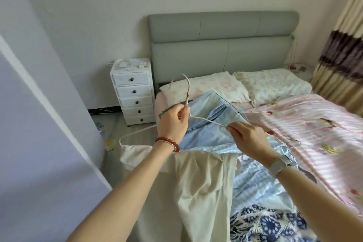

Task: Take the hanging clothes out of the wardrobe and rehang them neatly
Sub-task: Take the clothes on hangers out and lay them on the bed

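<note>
- While the left hand (172,122) grips the neck of a white hanger (198,118) just below its hook, the right hand (249,139) pinches the hanger's right arm between thumb and fingers.
- The hook points up and away toward the grey headboard (222,45); the hanger's long axis runs left to right, held in the air in front of the headboard, above the near side of the bed.
- A cream garment (198,188) hangs from the hanger's left end and drapes down toward the camera.
- Under the hanger, nearer than the headboard, lies a light blue garment (208,124); it seems to be a shirt, though folds hide its shape.
- Left of the headboard stands a white drawer unit (133,92); below it to the right, a pink striped quilt (306,124).
</note>
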Demonstrator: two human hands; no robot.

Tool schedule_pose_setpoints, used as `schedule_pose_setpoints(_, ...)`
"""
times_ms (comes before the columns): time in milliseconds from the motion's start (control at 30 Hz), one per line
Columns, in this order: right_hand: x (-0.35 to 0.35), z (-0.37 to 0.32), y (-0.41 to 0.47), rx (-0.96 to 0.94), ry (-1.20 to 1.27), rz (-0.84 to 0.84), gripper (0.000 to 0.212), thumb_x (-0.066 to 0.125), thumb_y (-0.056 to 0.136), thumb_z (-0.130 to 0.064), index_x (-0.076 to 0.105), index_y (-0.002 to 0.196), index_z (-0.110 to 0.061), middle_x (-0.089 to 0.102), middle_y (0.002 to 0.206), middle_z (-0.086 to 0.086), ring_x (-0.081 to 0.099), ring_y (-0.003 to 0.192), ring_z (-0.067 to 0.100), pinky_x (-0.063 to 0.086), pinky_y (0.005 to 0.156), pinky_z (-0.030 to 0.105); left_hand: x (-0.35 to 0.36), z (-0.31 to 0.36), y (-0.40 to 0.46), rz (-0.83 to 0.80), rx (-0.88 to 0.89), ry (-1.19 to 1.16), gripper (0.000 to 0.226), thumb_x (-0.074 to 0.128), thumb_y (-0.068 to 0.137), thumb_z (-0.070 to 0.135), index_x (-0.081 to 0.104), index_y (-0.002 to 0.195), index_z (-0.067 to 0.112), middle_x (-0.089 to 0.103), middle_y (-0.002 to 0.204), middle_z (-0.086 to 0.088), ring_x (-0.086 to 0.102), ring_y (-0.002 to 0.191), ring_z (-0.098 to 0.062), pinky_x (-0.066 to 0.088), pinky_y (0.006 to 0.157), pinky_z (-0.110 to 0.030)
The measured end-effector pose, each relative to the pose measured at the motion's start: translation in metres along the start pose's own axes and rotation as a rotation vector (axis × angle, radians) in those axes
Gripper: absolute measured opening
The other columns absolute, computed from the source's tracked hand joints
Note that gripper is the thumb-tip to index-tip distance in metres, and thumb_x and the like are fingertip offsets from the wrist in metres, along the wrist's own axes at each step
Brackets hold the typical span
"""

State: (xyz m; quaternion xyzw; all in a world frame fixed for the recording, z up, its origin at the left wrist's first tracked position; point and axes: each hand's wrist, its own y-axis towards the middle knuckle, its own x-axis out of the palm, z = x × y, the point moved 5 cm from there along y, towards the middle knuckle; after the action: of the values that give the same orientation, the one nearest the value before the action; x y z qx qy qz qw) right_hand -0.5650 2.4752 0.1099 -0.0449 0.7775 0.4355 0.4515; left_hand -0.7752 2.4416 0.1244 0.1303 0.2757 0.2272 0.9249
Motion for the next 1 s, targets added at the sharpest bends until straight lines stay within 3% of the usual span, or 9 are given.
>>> schedule_pose_setpoints(133, 0.029, 0.01, 0.032, -0.066, 0.085, -0.062, 0.012, 0.057, 0.082, -0.01, 0.068, 0.08, -0.006, 0.063, 0.058, 0.004, 0.056, 0.043, 0.025, 0.042, 0.033, 0.028, 0.005, -0.016, 0.035, 0.146, -0.026, 0.003, 0.023, 0.053, 0.091, 0.016, 0.06, 0.071, 0.008, 0.054, 0.057, 0.003, 0.049, 0.054, -0.009, 0.034, 0.053, -0.022)
schedule_pose_setpoints(267, 0.053, 0.011, 0.078, -0.033, 0.212, 0.051, 0.01, 0.059, 0.081, -0.006, 0.068, 0.08, -0.002, 0.058, 0.055, 0.004, 0.052, 0.042, 0.02, 0.043, 0.036, 0.028, -0.012, -0.009, 0.083, 0.387, 0.076, 0.044, 0.016, 0.057, 0.088, 0.007, 0.066, 0.077, -0.001, 0.061, 0.062, -0.012, 0.055, 0.058, -0.029, 0.041, 0.059, -0.033)
schedule_pose_setpoints(367, 0.071, 0.017, 0.114, 0.071, 0.331, 0.114, 0.015, 0.056, 0.083, -0.008, 0.069, 0.083, 0.001, 0.064, 0.061, 0.007, 0.055, 0.046, 0.014, 0.046, 0.044, 0.027, -0.016, 0.0, 0.126, 0.495, 0.168, 0.124, 0.016, 0.057, 0.087, 0.005, 0.069, 0.08, -0.003, 0.063, 0.064, -0.018, 0.057, 0.062, -0.034, 0.047, 0.067, -0.047)
schedule_pose_setpoints(467, 0.093, 0.035, 0.14, 0.215, 0.446, 0.148, 0.017, 0.055, 0.086, -0.008, 0.069, 0.086, 0.001, 0.057, 0.057, -0.012, 0.049, 0.048, -0.001, 0.035, 0.049, 0.005, -0.001, 0.0, 0.171, 0.503, 0.215, 0.224, 0.018, 0.055, 0.089, 0.012, 0.069, 0.092, 0.002, 0.066, 0.079, -0.016, 0.06, 0.081, -0.035, 0.041, 0.084, -0.058)
schedule_pose_setpoints(500, 0.101, 0.046, 0.144, 0.28, 0.48, 0.162, 0.015, 0.055, 0.087, -0.006, 0.068, 0.085, 0.001, 0.049, 0.053, -0.019, 0.047, 0.046, -0.002, 0.031, 0.047, 0.003, 0.01, -0.003, 0.186, 0.463, 0.212, 0.265, 0.021, 0.055, 0.09, 0.016, 0.068, 0.102, 0.005, 0.066, 0.093, -0.014, 0.059, 0.094, -0.034, 0.037, 0.091, -0.059)
schedule_pose_setpoints(567, 0.116, 0.075, 0.147, 0.429, 0.517, 0.195, 0.012, 0.056, 0.088, -0.003, 0.067, 0.084, 0.0, 0.039, 0.045, -0.017, 0.041, 0.04, 0.002, 0.028, 0.043, 0.005, 0.039, -0.017, 0.213, 0.337, 0.165, 0.342, 0.035, 0.054, 0.091, 0.023, 0.057, 0.124, 0.013, 0.055, 0.124, -0.012, 0.044, 0.123, -0.029, 0.023, 0.106, -0.055)
schedule_pose_setpoints(667, 0.136, 0.128, 0.142, 0.63, 0.515, 0.257, 0.012, 0.056, 0.088, -0.002, 0.066, 0.083, -0.002, 0.038, 0.044, -0.011, 0.036, 0.04, 0.005, 0.026, 0.041, 0.01, 0.096, -0.051, 0.24, 0.106, 0.123, 0.407, 0.049, 0.049, 0.092, 0.027, 0.037, 0.139, 0.023, 0.03, 0.148, -0.006, 0.02, 0.139, -0.022, 0.008, 0.11, -0.05)
schedule_pose_setpoints(833, 0.177, 0.229, 0.134, 0.903, 0.417, 0.316, 0.018, 0.052, 0.091, -0.007, 0.065, 0.082, 0.0, 0.059, 0.06, 0.015, 0.044, 0.051, 0.006, 0.033, 0.05, 0.017, 0.199, -0.12, 0.263, -0.242, 0.062, 0.492, 0.058, 0.044, 0.093, 0.031, 0.02, 0.145, 0.028, 0.013, 0.154, -0.004, 0.009, 0.141, -0.023, 0.012, 0.109, -0.054)
schedule_pose_setpoints(1000, 0.249, 0.327, 0.092, 1.196, 0.197, 0.203, 0.023, 0.04, 0.092, -0.007, 0.058, 0.081, 0.002, 0.063, 0.083, 0.026, 0.055, 0.074, 0.034, 0.033, 0.062, 0.033, 0.299, -0.215, 0.245, -0.591, -0.033, 0.614, 0.06, 0.037, 0.094, 0.034, 0.007, 0.146, 0.031, 0.004, 0.156, 0.0, 0.004, 0.142, -0.022, 0.011, 0.112, -0.053)
